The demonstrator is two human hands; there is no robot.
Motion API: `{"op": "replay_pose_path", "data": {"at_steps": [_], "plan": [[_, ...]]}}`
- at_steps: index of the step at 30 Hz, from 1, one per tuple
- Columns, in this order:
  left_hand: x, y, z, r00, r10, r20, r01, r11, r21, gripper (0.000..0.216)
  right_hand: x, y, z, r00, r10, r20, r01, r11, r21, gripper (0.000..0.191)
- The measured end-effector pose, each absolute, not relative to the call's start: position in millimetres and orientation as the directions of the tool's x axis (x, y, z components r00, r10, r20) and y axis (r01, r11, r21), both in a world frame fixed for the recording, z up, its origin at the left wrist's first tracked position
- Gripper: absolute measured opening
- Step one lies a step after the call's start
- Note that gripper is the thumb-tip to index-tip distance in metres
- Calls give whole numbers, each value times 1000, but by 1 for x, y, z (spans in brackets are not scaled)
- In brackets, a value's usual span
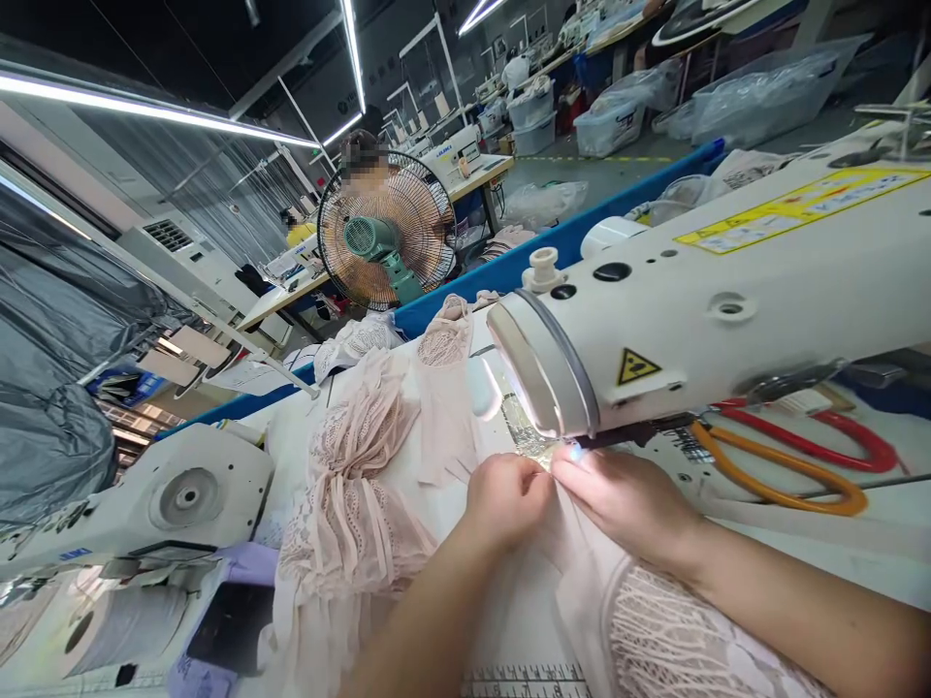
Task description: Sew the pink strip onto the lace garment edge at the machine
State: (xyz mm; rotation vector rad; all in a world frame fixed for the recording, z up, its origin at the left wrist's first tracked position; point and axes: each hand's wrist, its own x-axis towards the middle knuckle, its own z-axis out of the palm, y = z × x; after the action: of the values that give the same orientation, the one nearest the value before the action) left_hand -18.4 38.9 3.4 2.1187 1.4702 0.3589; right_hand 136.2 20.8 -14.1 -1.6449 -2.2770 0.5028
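My left hand [507,499] is closed, fingers curled in a pinch at the edge of a pale pink lace garment piece [589,572]. Close beside it, my right hand [629,504] pinches the same fabric, its fingertips under the lit head of a white sewing machine [690,281]. The needle and the fabric edge between my fingertips are hidden. From my hands the garment piece hangs toward me, its lace cup [676,630] lying below my right forearm. Left of my hands lies a heap of pink lace pieces [356,465] with loose straps.
Orange-handled [792,470] and red-handled scissors [821,436] lie under the machine arm. At left stand a second machine [189,494], a thread cone [131,625] and a dark-screened phone [231,620]. A ruler strip [528,681] marks the near edge. Beyond the table are a fan [385,233] and a person.
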Motion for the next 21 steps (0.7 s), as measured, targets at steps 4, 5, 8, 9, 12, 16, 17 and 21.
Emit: {"op": "replay_pose_path", "data": {"at_steps": [4, 5, 8, 9, 12, 16, 17, 21], "plan": [[-18, 41, -1, 264, 935, -235, 698, -18, 716, 16, 136, 21, -17, -297, 954, 47, 841, 285, -460, 23], [-18, 41, -2, 234, 942, -242, 678, 21, 735, 13, 136, 22, -20, -315, 946, 76, 844, 316, -435, 23], [-17, 40, -5, 199, 958, -208, 653, 29, 757, 9, 139, 22, -28, -346, 922, 173, 842, 386, -377, 23], [-17, 39, -6, 201, 960, -193, 652, 16, 758, 8, 141, 23, -30, -348, 916, 201, 836, 400, -376, 24], [-17, 38, -7, 214, 963, -166, 655, -16, 756, 6, 143, 23, -32, -348, 903, 252, 816, 424, -392, 27], [-17, 39, -9, 233, 964, -130, 668, -61, 742, 7, 140, 22, -29, -313, 911, 268, 842, 397, -365, 29], [-17, 39, -9, 238, 964, -116, 673, -78, 736, 8, 139, 22, -28, -306, 915, 263, 852, 387, -354, 28], [-15, 37, -13, 246, 968, -53, 722, -146, 676, 8, 131, 20, -23, -280, 934, 223, 881, 342, -326, 24]]}}
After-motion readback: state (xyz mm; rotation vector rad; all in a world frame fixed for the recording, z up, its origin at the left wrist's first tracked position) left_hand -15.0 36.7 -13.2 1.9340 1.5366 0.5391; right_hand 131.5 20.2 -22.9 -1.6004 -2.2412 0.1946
